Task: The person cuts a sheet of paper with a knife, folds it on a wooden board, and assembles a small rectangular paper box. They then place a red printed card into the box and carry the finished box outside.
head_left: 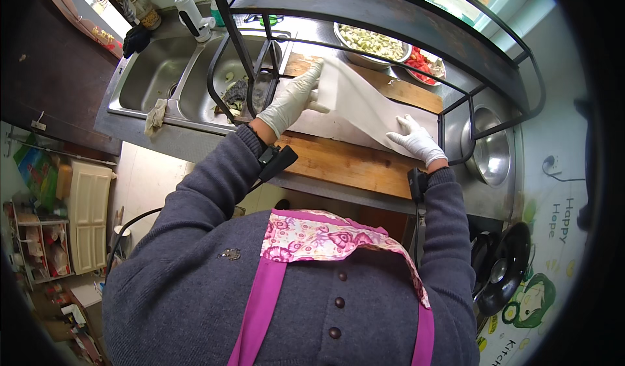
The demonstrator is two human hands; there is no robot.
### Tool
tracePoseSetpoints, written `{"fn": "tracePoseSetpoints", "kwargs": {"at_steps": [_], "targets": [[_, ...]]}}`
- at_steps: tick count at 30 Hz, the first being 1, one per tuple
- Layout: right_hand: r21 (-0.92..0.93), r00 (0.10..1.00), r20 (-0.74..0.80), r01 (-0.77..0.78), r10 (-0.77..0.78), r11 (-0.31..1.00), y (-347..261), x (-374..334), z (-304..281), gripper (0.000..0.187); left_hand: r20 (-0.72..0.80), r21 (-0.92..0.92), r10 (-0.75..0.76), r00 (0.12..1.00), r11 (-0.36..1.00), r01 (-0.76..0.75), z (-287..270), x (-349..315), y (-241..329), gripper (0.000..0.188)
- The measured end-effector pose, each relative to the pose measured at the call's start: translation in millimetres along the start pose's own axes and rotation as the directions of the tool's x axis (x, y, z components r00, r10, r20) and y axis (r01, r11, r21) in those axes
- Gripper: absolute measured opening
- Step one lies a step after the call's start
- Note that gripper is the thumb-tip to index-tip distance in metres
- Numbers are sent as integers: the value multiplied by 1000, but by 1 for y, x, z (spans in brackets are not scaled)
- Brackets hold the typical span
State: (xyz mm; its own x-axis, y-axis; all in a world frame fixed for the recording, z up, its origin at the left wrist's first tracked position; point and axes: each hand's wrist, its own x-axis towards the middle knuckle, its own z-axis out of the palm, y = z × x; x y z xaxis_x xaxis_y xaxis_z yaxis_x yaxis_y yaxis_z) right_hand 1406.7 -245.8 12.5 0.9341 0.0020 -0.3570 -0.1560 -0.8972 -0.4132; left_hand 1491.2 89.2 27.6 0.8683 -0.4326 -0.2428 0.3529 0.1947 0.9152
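My left hand (292, 101), in a white glove, grips the left end of a thin, floppy white sheet (355, 98) and lifts it. I cannot make out what the sheet is made of. It slants down to my right hand (418, 139), also gloved, whose fingers are spread against its lower right edge. Beneath, a pale flat layer (345, 130) covers much of a wooden board (345, 166). The board's bare wood shows along its front and back.
A black metal rack (390, 16) arches over the board. Behind it stand a bowl of chopped pale green pieces (372, 41) and a dish of red pieces (426, 64). A double sink (156, 80) lies left; a steel basin (493, 146) sits right, with a black pan (509, 268) nearer.
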Motion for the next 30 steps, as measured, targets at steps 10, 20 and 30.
{"fn": "tracePoseSetpoints", "kwargs": {"at_steps": [10, 20, 30], "targets": [[-92, 999, -44, 7, -11, 996, -1, 2, 7, 92, -12, 981, 294, 956, 189, -46, -24, -5, -46, 69], [-111, 995, -90, 36, -46, 993, 5, 2, 16, 96, 485, 867, 202, 851, -239, -437, -13, 10, -50, 60], [-182, 991, -129, 11, -35, 983, -4, -1, 15, 89, 363, 930, 38, 931, -70, -360, 12, 7, -59, 63]]}}
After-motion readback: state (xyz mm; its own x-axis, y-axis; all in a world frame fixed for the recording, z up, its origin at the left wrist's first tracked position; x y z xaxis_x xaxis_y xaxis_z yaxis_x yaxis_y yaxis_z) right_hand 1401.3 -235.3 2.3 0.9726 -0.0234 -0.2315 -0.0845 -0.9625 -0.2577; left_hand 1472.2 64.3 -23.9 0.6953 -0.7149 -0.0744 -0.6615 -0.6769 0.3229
